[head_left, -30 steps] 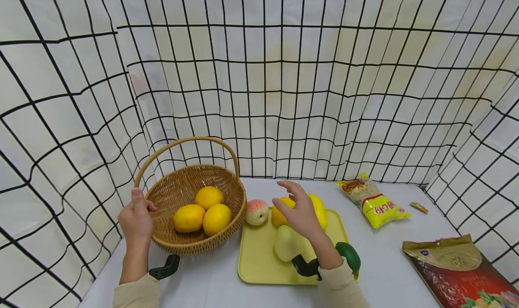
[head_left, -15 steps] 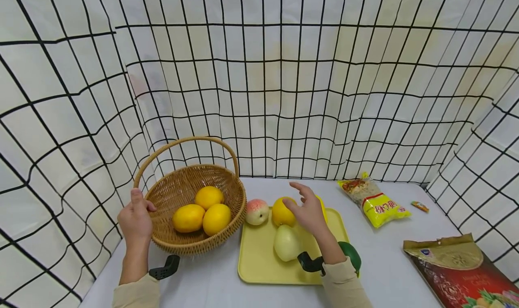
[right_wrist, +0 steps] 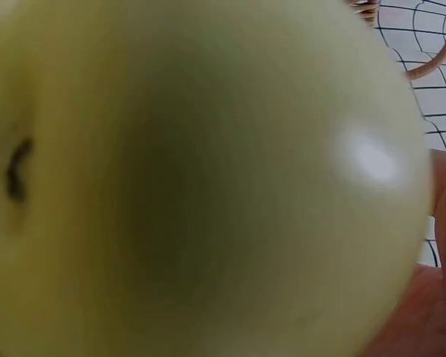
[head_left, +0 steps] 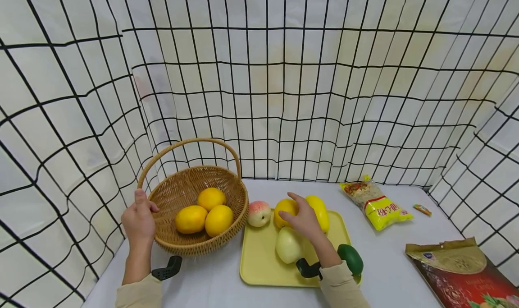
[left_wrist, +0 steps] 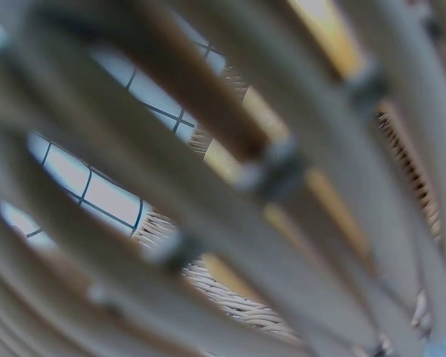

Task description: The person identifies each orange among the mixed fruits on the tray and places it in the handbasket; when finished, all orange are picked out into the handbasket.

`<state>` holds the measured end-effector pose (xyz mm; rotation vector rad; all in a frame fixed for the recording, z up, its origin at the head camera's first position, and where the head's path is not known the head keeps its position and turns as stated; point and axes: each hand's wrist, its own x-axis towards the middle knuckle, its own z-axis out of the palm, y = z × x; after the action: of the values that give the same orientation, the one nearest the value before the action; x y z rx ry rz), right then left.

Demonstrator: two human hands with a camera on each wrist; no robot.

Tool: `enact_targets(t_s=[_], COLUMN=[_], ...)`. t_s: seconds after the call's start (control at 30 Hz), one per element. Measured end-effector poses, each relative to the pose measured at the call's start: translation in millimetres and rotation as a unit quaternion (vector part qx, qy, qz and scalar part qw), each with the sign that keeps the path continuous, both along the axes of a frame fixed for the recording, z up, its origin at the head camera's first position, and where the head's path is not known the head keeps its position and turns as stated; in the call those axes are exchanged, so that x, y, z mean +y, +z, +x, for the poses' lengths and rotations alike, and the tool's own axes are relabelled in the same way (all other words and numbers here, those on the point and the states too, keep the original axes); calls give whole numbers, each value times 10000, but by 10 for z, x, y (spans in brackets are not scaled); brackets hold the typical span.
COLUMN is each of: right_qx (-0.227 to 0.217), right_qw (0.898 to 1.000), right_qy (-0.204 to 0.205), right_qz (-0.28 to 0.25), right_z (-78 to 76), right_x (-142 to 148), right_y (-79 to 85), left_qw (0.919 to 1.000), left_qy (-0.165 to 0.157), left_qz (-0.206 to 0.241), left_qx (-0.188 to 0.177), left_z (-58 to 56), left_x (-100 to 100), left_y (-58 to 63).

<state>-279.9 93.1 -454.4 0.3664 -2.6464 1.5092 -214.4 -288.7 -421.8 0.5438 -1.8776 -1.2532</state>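
Note:
My left hand grips the left side of a brown wicker basket, where its arched handle meets the rim. The basket tilts toward me with three orange-yellow fruits inside. Above a yellow tray, my right hand spreads thumb and fingers around a round orange-yellow fruit, its thumb overlapping that fruit. A pale green pear lies just below this hand and fills most of the right wrist view. In the left wrist view, blurred basket weave covers nearly everything.
A peach sits at the tray's back left corner, a long yellow fruit behind my right hand, and a dark green fruit at the right edge. Farther right lie a yellow food packet, a small wrapped candy and a red-gold bag.
My right hand first shifted right and back, then came down and left to the round orange-yellow fruit. My left hand and the basket keep their pose; the head view has shifted slightly.

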Motion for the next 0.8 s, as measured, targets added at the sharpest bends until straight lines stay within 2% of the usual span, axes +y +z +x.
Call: enact_targets(t_s=[0.17,0.33,0.67,0.8], right_qx=[68,-48,-111,-263], right_qw=[9998,9994,9991,9987], right_qy=[5,-40,-128,-259], right_qz=[182,330,381,342], right_z=[-9,-28,-27,-39], right_x=[-16,-26,-43,-33], right_y=[-55,-99,-158,-189], left_qw=[10000,9999,10000,10000], left_qy=[-12,-21,-37,-33], left_qz=[16,13,72,49], left_qx=[39,125,27,46], left_z=[-2,1,12,2], left_x=[1,-3,-2,-1], left_y=[-3,-10,-6,-5])
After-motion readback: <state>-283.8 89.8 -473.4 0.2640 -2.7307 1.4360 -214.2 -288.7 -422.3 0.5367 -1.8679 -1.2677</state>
